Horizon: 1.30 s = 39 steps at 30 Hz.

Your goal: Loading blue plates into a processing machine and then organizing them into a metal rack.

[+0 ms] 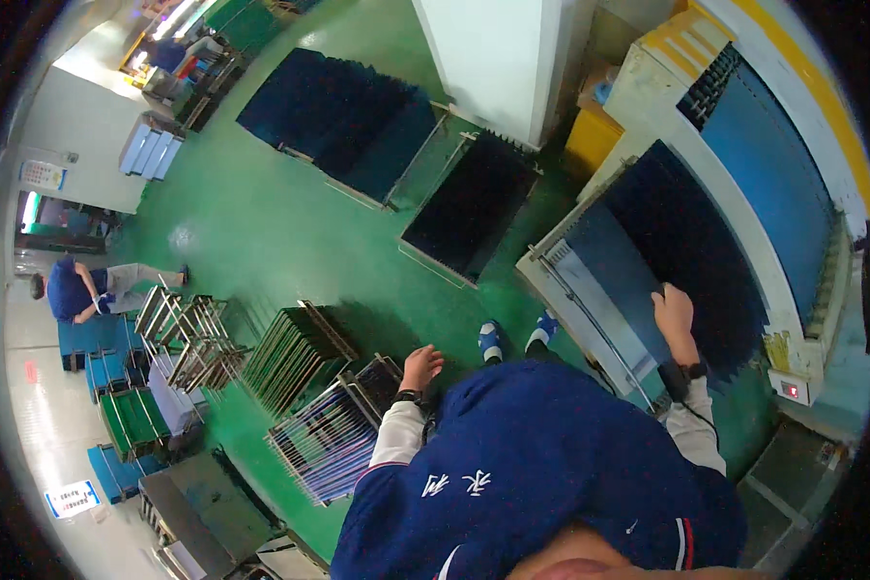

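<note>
My right hand (674,314) is over a long rack (548,275) of dark blue, closely packed thin panels (681,227) on my right. Its fingers are curled, at the border between a smoother blue panel face (617,261) and the darker, jagged-edged panels. What lies between its fingertips is hidden. On the other side, my left hand (421,367) is held away from my body with fingers apart and nothing in them. It is close to a slotted rack (324,440) of thin panels, without visibly gripping it.
Ahead on the green floor stand two low racks of dark panels, one wide (343,121) and one narrower (472,208), near a white pillar (493,68). A machine with a blue belt (768,169) borders my right. Left are frame racks (290,362) and a bending person (68,290).
</note>
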Available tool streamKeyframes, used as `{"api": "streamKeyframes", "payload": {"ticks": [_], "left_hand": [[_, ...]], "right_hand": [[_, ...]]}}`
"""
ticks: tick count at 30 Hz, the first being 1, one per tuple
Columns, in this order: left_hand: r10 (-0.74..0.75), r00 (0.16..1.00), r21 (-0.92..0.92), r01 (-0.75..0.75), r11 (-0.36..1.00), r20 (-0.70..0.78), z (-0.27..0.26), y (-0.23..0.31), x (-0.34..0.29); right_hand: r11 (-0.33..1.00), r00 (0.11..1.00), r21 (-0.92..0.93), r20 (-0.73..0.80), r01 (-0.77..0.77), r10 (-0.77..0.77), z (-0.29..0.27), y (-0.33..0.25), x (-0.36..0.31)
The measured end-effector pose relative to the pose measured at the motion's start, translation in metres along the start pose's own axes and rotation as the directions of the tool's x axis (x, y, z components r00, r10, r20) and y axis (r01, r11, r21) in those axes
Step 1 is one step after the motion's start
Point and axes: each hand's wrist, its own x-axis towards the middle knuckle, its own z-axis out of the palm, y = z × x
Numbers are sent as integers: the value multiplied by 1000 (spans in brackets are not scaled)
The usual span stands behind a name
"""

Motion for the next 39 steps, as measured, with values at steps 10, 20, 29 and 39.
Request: {"api": "streamKeyframes", "payload": {"ticks": [10, 20, 29, 39], "left_hand": [[-18, 1000, -62, 18, 998, 6, -33, -5, 0], [8, 1000, -50, -8, 999, -8, -65, -6, -10], [-213, 922, 451, 48, 891, 323, -98, 8, -46], [-353, 813, 634, -26, 773, 463, -107, -7, -43]], "right_hand": [[996, 998, 91, -52, 24, -20, -8, 12, 14], [976, 975, 10, 51, -216, 215, -18, 1, 15], [956, 952, 48, 120, -290, 283, -33, -7, 21], [963, 961, 27, 81, -267, 264, -27, -4, 27]]}}
